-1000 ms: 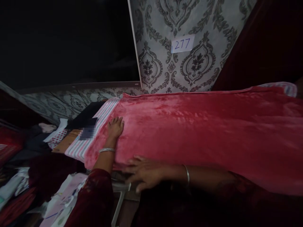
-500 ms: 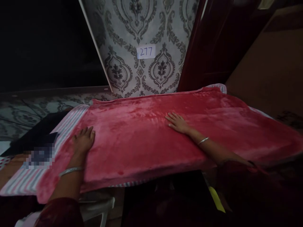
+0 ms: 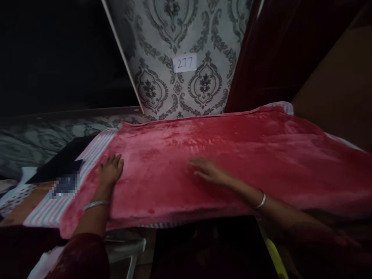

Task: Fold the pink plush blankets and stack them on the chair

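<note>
A plush red blanket (image 3: 174, 178) lies spread out over a table, its surface mottled with lighter and darker patches. My left hand (image 3: 111, 169) rests flat near the blanket's left end, fingers stretched out. Around the middle of the blanket is my right hand (image 3: 210, 170), open and slightly blurred, with its fingers pointing left; whether it presses on the cloth or hovers just above, I cannot tell. Under the red blanket a striped cloth (image 3: 55, 207) in white, pink and grey sticks out at the left edge and at the far right corner.
A dark flat object (image 3: 68, 182), partly pixelated, lies on the striped cloth. Behind are a large black screen (image 3: 64, 58), patterned wallpaper with a paper marked 277 (image 3: 185, 62), and a dark red cabinet (image 3: 279, 58). A white plastic chair (image 3: 128, 248) stands below the front edge.
My right hand has moved toward me and to the left over the blanket. My left hand stays in place on the cloth. The view has shifted slightly left.
</note>
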A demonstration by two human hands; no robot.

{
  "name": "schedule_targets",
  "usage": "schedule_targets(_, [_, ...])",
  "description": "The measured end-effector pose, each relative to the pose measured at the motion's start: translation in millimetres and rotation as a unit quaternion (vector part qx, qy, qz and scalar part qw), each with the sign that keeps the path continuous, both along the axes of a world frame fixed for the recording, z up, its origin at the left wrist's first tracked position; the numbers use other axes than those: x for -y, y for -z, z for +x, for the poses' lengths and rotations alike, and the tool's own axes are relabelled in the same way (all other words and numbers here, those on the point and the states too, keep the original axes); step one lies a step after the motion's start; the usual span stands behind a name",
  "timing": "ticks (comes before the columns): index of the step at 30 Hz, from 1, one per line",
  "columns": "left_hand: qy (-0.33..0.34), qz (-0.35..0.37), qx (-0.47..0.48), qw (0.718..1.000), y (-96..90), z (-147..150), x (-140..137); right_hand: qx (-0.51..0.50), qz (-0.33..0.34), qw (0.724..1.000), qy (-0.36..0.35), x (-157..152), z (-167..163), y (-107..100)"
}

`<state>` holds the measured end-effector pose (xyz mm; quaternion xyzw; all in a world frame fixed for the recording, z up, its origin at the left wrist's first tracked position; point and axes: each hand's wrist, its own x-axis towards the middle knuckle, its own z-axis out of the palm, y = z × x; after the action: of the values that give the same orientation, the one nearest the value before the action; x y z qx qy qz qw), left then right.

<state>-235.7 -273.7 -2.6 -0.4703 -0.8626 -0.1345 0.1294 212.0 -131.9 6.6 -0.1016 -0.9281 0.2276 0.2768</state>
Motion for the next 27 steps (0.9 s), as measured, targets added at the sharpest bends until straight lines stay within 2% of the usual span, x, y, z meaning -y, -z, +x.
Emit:
schedule_targets(3, [-0.026,-0.017,-0.003,1.0,-0.6,-1,3,-0.054,0.006,0.996,0.075,-47,-35,13])
schedule_targets(6, [-0.06,0.009,-0.015,0.998,-0.2,-5,7,-0.074,0.008,0.987,0.143,-63,-60,31])
schedule_targets(11, [-0.072,0.064,-0.008,0.995,-0.4,-10,11,-0.042,0.015,0.984,0.174,-60,-60,53])
schedule_targets(15, [-0.083,0.095,0.012,0.992,-2.6,-10,14,-0.01,0.04,0.976,0.214,-56,-49,51])
schedule_targets(19, [-0.157,0.145,0.029,0.976,-2.9,-6,17,0.003,0.053,0.951,0.304,-55,-44,49])
schedule_targets(22, [-0.184,0.145,0.057,0.971,-3.9,-3,19,0.008,0.057,0.943,0.327,-56,-43,51])
schedule_targets(25, [-0.176,0.136,0.051,0.973,-7.1,-2,18,0.015,0.057,0.945,0.323,-55,-43,52])
schedule_targets(27, [-0.116,0.146,0.046,0.981,-10.1,-4,14,0.02,0.054,0.946,0.318,-54,-43,50])
